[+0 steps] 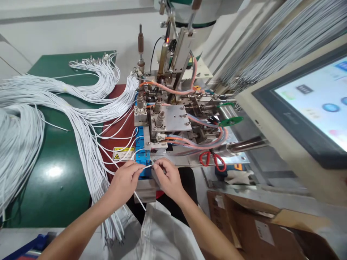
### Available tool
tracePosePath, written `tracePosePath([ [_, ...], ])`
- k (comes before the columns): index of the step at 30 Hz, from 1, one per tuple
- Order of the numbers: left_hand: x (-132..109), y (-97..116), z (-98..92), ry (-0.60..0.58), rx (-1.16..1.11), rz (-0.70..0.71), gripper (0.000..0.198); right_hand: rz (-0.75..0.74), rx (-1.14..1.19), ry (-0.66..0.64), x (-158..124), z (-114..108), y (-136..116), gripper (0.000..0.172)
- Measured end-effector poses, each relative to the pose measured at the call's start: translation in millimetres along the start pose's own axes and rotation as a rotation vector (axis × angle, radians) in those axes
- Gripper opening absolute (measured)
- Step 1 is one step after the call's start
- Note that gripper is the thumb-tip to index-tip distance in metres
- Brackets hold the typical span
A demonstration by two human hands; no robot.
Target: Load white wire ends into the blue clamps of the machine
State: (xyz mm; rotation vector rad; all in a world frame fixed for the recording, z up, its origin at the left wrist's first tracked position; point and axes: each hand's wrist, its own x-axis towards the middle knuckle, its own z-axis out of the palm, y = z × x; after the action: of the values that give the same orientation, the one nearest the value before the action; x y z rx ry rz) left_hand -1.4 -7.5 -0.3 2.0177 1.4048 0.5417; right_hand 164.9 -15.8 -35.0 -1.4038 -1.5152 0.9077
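My left hand (126, 180) and my right hand (168, 177) both pinch a thin white wire (148, 167) stretched between them. They hover just in front of the metal machine (165, 121) and its blue block (141, 155). The wire's loose tail hangs down below my left hand. A big bundle of white wires (86, 119) fans across the green table (56, 180) to the left of my left hand.
Red-handled scissors (213, 159) lie on the machine's plate to the right. A touch screen (314, 101) stands at the far right. Open cardboard boxes (257, 224) sit at the lower right. A yellow warning label (124, 154) is stuck on the red mat.
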Motion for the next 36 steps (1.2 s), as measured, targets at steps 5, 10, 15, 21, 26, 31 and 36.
tracePosePath([
  [5, 3.3, -7.8, 9.0, 0.099, 0.150, 0.113, 0.024, 0.032, -0.081, 0.010, 1.5, 6.1, 8.2, 0.014],
  [10, 6.5, -10.6, 12.6, 0.131, 0.214, 0.077, 0.015, 0.072, -0.197, -0.027, 4.4, 4.3, 8.8, 0.012],
  [15, 6.7, -10.8, 11.6, 0.128, 0.226, 0.057, 0.014, 0.127, -0.207, -0.087, 8.5, 1.6, 10.0, 0.012],
  [21, 6.8, -12.6, 12.5, 0.136, 0.175, 0.104, 0.017, -0.001, -0.258, -0.114, 12.6, -5.2, 7.2, 0.023],
  [26, 4.0, -15.1, 15.5, 0.158, 0.190, 0.142, 0.018, -0.104, -0.429, -0.122, 17.2, 1.9, 9.7, 0.030],
  [31, 1.5, -13.6, 17.2, 0.186, 0.339, 0.184, 0.019, 0.054, -0.288, -0.016, 10.7, 17.7, 19.2, 0.034],
  [36, 0.2, -9.7, 12.3, 0.128, 0.565, 0.301, 0.021, 0.170, -0.186, -0.044, 9.0, 18.3, 21.8, 0.037],
])
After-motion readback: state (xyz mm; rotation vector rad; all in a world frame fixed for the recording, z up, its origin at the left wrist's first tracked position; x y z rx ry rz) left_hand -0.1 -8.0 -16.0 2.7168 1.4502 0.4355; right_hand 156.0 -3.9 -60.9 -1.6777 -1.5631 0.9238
